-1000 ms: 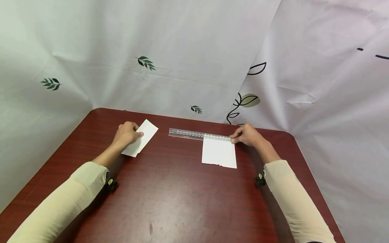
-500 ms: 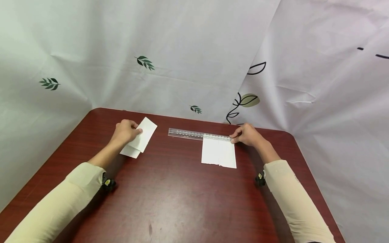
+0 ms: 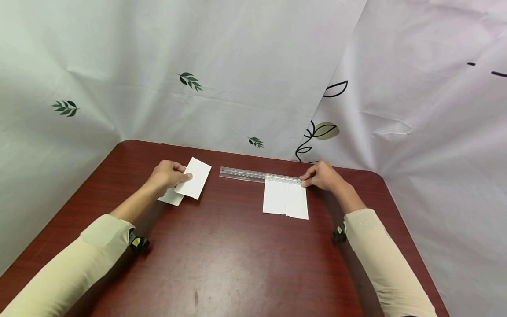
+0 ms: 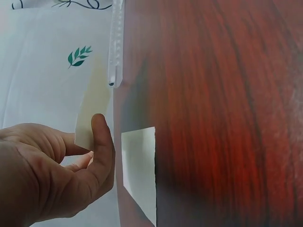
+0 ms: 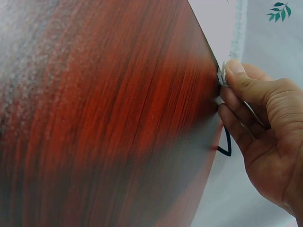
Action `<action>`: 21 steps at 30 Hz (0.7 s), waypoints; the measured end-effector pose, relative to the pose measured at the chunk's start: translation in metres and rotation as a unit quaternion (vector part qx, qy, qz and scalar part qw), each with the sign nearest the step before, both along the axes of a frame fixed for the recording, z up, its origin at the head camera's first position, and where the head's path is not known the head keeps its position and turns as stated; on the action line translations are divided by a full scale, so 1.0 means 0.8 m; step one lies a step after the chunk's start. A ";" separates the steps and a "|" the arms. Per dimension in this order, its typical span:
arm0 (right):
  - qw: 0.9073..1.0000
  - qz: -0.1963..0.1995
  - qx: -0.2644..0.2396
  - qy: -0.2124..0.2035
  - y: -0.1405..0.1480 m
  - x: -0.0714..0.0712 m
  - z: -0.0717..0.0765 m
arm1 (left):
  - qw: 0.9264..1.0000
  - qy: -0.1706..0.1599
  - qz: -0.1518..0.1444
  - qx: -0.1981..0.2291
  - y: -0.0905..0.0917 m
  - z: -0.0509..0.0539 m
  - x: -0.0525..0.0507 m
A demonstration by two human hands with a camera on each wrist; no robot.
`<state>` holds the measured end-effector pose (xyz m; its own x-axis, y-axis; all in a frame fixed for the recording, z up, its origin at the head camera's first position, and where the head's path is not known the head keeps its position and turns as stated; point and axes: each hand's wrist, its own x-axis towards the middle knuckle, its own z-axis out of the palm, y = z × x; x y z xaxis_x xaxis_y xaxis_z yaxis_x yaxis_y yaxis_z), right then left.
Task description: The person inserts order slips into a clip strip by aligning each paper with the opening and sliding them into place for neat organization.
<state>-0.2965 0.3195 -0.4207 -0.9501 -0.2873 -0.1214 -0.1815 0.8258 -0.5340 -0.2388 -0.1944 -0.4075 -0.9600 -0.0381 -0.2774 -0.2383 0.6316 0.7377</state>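
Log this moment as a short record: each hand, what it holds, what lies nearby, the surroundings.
Left hand: pinches a white rectangular paper piece above the dark red wood-grained table
Lying nearby: another white paper piece, partly hidden in the head view
Right hand: pinches the right end of a clear plastic ruler
Along ruler: white paper with a middle seam, far edge at the ruler; one piece or two, unclear
Backdrop: white sheet with leaf prints

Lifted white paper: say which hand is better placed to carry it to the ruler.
Left, most likely: the left hand pinches the lifted white paper, while the right hand is busy holding one end of the ruler.
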 end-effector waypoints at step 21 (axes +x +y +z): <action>1.000 -0.009 0.000 -0.015 0.000 0.000 0.000 | 0.999 -0.031 -0.006 0.039 0.036 -0.015 0.002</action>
